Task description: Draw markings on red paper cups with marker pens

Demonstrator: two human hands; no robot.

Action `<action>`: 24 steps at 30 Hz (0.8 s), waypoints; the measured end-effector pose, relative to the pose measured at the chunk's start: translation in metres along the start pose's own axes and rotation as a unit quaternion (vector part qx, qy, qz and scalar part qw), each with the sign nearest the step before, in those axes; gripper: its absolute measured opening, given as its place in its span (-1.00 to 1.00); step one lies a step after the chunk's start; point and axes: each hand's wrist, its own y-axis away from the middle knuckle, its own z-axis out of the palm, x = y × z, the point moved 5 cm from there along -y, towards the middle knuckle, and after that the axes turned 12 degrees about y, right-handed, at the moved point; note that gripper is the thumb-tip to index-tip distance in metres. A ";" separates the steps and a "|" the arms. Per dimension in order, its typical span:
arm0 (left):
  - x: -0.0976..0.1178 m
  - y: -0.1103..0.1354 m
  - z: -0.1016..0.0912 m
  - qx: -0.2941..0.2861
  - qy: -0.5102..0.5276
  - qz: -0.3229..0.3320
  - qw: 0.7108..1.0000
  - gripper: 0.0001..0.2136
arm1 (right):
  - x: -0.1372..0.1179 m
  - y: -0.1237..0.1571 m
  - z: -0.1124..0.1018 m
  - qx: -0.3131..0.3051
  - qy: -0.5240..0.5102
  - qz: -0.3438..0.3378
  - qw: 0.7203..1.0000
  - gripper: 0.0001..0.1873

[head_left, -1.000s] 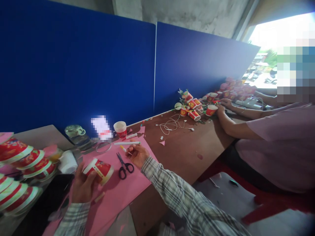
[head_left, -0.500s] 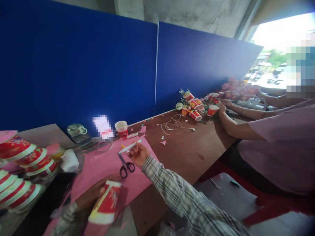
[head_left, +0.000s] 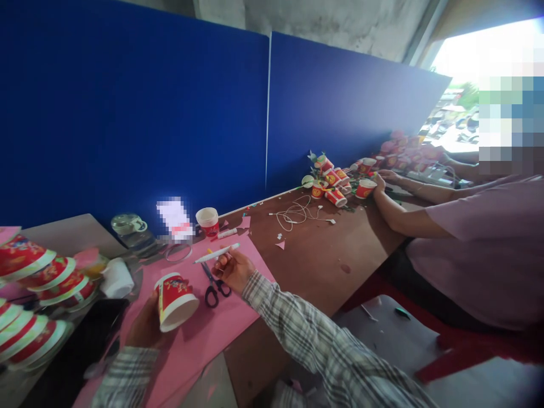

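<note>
My left hand (head_left: 147, 322) grips a red and white paper cup (head_left: 175, 300) from its left side, tilted with the wide white rim toward me and to the lower right. A slim white marker pen (head_left: 216, 254) is pinched in the fingers of my right hand (head_left: 235, 272), lying nearly level and pointing left. Black-handled scissors (head_left: 217, 293) rest just below that hand on a large pink paper sheet (head_left: 229, 323). Beyond the pen stand another red and white cup (head_left: 208, 222) and a white capped pen (head_left: 227, 233).
Stacked printed cups (head_left: 32, 334), a dark flat object (head_left: 80, 351) and a clear jar (head_left: 134, 232) are at left. White earphones (head_left: 293, 215) lie mid-table. On the right a co-worker's hands (head_left: 385, 180) hold a cup near a pile of small red cups (head_left: 334, 178). A blue partition (head_left: 170, 113) backs the table.
My left hand has raised the cup and turned it, so its wide rim now faces lower right. The pen in my right hand has shifted slightly left and lies more level.
</note>
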 end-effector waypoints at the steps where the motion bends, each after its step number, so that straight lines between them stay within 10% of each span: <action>1: -0.002 0.003 0.004 0.024 -0.003 0.020 0.999 -0.54 | 0.001 0.002 0.002 -0.007 0.002 0.002 1.000 -0.75; 9: -0.006 0.023 0.034 0.185 -0.065 0.101 0.975 -0.58 | 0.013 0.012 0.013 -0.054 0.015 0.023 0.998 -0.82; 24: -0.007 0.015 0.032 0.112 -0.065 0.094 0.987 -0.54 | 0.027 0.021 0.022 -0.026 0.240 -0.063 0.968 -0.63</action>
